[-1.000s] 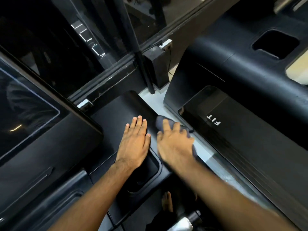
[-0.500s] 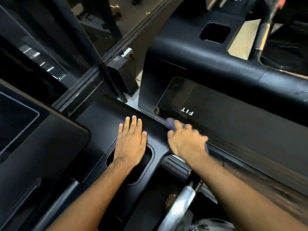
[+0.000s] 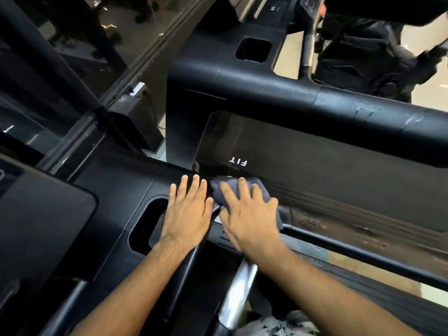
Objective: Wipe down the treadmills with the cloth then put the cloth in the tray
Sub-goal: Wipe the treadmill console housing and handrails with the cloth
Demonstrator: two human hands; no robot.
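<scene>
My left hand (image 3: 186, 214) lies flat on the black console (image 3: 116, 190) of the near treadmill, its palm partly covering the console's tray recess (image 3: 148, 224). Right beside it, my right hand (image 3: 249, 214) presses a grey-blue cloth (image 3: 217, 190) with spread fingers onto the console's right edge. The cloth bunches out past the fingertips and on the hand's right side. The two hands almost touch.
The neighbouring treadmill's deck marked FIT (image 3: 315, 161) and its thick black rail (image 3: 266, 81) with another recess (image 3: 253, 49) fill the right. A silver handlebar (image 3: 237, 294) rises below my right wrist. A dark screen (image 3: 36, 214) sits at left, a glass wall (image 3: 72, 57) behind.
My right hand slid the cloth rightward along the console edge, then back left close to my left hand. The left hand stayed flat in place. The camera swung to the right.
</scene>
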